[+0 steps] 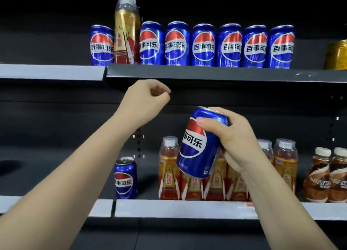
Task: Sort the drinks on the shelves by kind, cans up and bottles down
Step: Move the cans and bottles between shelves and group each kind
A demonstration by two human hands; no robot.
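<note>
My right hand (234,137) grips a blue Pepsi can (197,146), tilted, in the air in front of the lower shelf's tea bottles (169,172). My left hand (146,97) hangs just under the upper shelf (206,73), fingers loosely curled, holding nothing. On the upper shelf stands a row of several blue cans (203,45), and one orange tea bottle (125,31) leans among them near the left end. One more blue can (124,178) stands alone on the lower shelf (178,208), left of the tea bottles.
Two brown Nescafe bottles (326,176) stand at the right of the lower shelf. A gold can (337,56) sits at the far right of the upper shelf. The shelf backs are dark.
</note>
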